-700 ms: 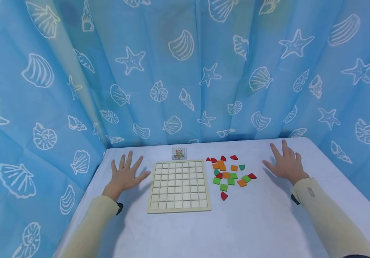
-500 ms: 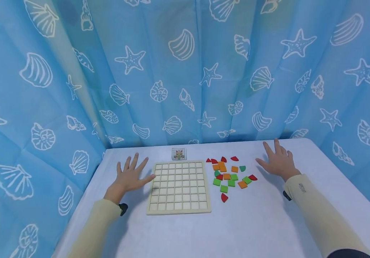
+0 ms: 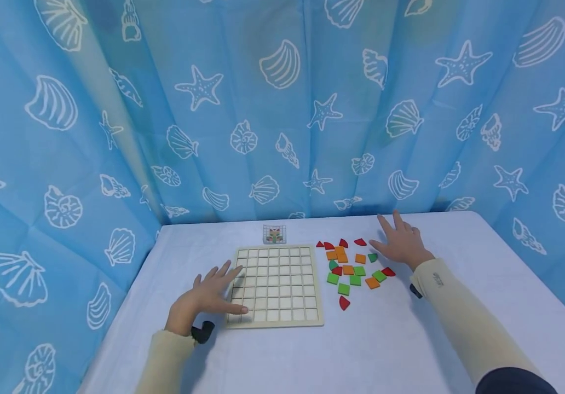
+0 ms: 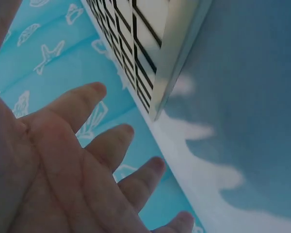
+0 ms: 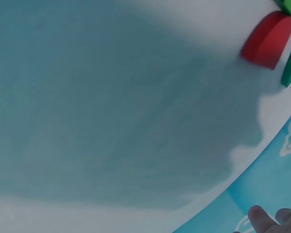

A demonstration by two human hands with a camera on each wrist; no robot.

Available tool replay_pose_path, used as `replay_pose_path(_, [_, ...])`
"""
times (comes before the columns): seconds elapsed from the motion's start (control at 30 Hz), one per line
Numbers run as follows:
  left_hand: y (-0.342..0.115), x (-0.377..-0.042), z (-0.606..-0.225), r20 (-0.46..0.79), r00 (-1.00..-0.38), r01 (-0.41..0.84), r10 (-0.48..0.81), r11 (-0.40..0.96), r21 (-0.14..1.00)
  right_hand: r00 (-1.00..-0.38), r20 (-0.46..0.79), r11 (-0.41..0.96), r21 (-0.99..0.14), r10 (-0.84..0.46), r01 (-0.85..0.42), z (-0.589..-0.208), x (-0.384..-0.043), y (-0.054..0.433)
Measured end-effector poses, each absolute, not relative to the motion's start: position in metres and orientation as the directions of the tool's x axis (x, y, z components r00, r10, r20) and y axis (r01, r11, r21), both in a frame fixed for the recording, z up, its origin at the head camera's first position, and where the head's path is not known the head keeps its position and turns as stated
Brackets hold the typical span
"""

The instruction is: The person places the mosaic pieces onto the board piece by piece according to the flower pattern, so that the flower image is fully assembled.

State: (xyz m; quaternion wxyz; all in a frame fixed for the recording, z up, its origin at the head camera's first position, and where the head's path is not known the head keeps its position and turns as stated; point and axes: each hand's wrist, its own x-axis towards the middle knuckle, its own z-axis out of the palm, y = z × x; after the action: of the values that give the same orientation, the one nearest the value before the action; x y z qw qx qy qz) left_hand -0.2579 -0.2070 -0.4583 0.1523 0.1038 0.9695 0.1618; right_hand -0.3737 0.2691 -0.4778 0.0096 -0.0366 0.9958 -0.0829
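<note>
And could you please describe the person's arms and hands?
The left hand and right hand are bare. The sleeves are cream; the right one bears a grey marking and a dark area higher up. A black object shows at each cuff.

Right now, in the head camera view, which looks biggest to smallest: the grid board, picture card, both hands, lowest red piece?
1. Grid board
2. Left hand and right hand: too alike to rank; the left may look bigger just from being nearer the camera
3. Picture card
4. Lowest red piece
</note>
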Motion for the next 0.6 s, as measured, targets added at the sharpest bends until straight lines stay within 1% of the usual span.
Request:
replay_pose_path(0.13, [-0.206, -0.253, -0.462, -0.278, -0.922, 0.158, 0.269, 0.918, 0.363, -0.995, -0.036, 0.981, -0.175, -0.09, -0.083, -0.48, -0.378, 0.261])
replay_pose_path(0.3, [-0.206, -0.249, -0.466, -0.307, -0.926, 0.107, 0.218, 0.934, 0.341, -0.988, -0.1, 0.969, -0.229, -0.117, -0.092, -0.477, -0.382, 0.249])
replay_pose_path(0.4, [-0.206, -0.249, -0.466, -0.316, -0.929, 0.083, 0.193, 0.94, 0.332, -0.981, -0.117, 0.964, -0.235, -0.155, -0.124, -0.475, -0.385, 0.242])
replay_pose_path(0.5, [-0.206, -0.249, -0.468, -0.316, -0.929, 0.075, 0.192, 0.935, 0.346, -0.972, -0.119, 0.958, -0.234, -0.2, -0.169, -0.474, -0.389, 0.239])
replay_pose_path(0.6, [-0.205, -0.248, -0.47, -0.313, -0.928, 0.077, 0.2, 0.928, 0.364, -0.967, -0.13, 0.947, -0.266, -0.22, -0.18, -0.475, -0.393, 0.238])
